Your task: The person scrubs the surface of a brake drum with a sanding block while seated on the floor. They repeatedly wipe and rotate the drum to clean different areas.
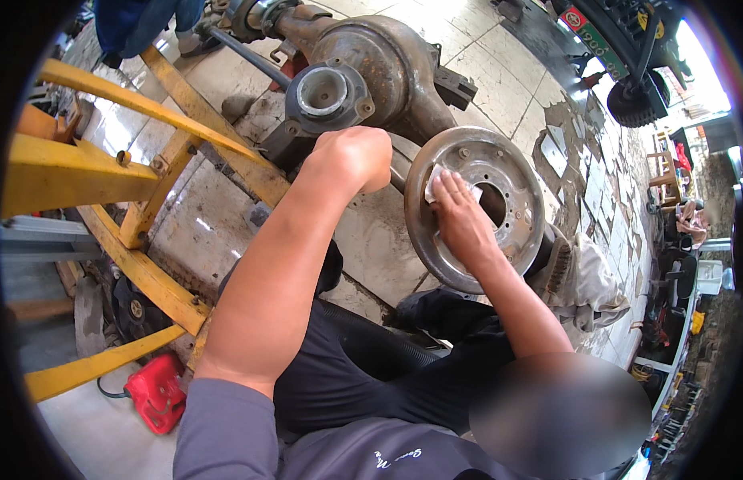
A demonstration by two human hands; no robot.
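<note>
A round metal brake plate with a raised rim, a large centre hole and several bolt holes stands tilted before me. My right hand lies on its face, fingers together, pressing a small white cloth against the left part. My left hand is closed in a fist to the left of the plate, beside the axle housing. Its fingers turn away from view, so what they hold, if anything, is hidden. Close to that fist sits the axle's round flanged opening.
A yellow steel frame stands at the left, with a red jerrycan-like container below it. A pale rag and a brush lie right of the plate. Broken tiles cover the floor at right; a vehicle is beyond.
</note>
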